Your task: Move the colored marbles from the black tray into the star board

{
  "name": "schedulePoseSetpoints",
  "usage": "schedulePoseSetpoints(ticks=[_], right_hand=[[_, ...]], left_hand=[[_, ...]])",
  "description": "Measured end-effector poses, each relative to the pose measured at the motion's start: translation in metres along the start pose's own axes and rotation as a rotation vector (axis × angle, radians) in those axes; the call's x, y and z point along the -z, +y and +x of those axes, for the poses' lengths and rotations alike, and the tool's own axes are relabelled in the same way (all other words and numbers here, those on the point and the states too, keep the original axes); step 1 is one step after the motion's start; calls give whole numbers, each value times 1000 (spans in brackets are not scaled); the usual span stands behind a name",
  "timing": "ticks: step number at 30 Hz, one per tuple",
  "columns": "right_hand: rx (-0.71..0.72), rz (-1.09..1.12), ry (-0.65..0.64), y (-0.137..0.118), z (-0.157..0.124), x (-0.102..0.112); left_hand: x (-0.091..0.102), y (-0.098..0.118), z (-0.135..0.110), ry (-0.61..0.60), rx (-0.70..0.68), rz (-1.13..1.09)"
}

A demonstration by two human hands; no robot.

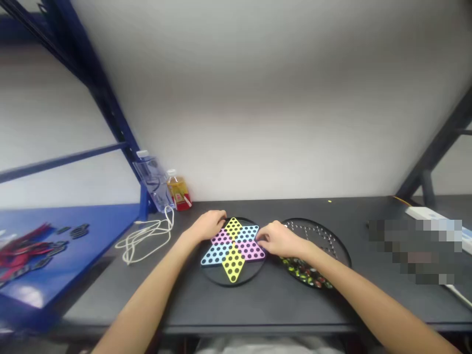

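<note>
From the head view, we look down on a dark tabletop (pixel 273 305) with both forearms reaching in from the bottom. A star-shaped board (pixel 236 281), with yellow, pink and blue points full of black holes, lies flat on a round black base near the middle of the tabletop, just left of a round black tray (pixel 341 246).

Our left hand (pixel 208 226) sits at the board's upper left, its fingers curled loosely over the edge. Our right hand (pixel 278 239) comes in from the right, its fingertips (pixel 258 237) at the pink and blue points. Neither hand looks clenched, but we cannot tell whether either is gripping the board or only touching it. Placed on opposite sides like this, the hands seem well set to keep the board steady, and a light touch would suit it.

The tray is the main container here. A heap of multicoloured glass marbles (pixel 306 272) gathers along its lower edge, just below our right wrist, while rows of small shiny dots mark its upper part. The board's holes appear empty where we can see them.

Farther left stand a clear plastic bottle (pixel 153 184) and a bottle of yellow drink (pixel 179 191), with a white cable (pixel 147 238) looped in front. Beyond it, a blue shelf (pixel 66 231) carries red and dark pieces. At the right is a white power strip (pixel 424 214), partly blurred.
</note>
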State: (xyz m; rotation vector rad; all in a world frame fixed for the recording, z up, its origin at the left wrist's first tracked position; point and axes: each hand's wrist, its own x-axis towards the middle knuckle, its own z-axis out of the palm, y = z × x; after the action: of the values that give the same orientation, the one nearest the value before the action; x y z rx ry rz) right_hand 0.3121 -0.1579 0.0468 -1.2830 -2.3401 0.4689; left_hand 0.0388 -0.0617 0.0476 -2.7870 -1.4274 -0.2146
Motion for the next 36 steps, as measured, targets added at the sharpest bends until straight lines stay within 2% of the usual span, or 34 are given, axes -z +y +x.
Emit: schedulePoseSetpoints(ticks=[3,6,9,10,12,15,18,21,24,27,29,33,36], right_hand=[[-98,185,98,8,3,2],[-229,699,179,19,4,10],[-289,1280,186,26,4,20],[-291,1401,181,27,4,22],[-299,1507,180,28,6,22],[-340,1378,242,28,9,14],[-296,932,292,28,8,5],[-111,435,192,23,2,6],[-30,165,34,15,-3,12],[-59,69,-78,8,-4,15],[-62,53,-105,7,-2,14],[-28,90,-77,12,0,11],[-48,224,-35,18,1,10]], left_hand=[[1,1,0,-10,11,4],[1,2,0,-11,19,8],[2,3,0,-18,11,7],[2,3,0,-19,7,7],[3,3,0,-16,4,5],[4,4,-1,-10,10,0],[4,5,-1,-17,16,-2],[5,4,-1,-28,23,-3],[4,4,-1,-22,26,-8],[3,3,-1,-17,19,-16],[3,3,-1,-11,20,-21],[2,2,0,-13,18,-15],[2,2,1,-14,8,-13]])
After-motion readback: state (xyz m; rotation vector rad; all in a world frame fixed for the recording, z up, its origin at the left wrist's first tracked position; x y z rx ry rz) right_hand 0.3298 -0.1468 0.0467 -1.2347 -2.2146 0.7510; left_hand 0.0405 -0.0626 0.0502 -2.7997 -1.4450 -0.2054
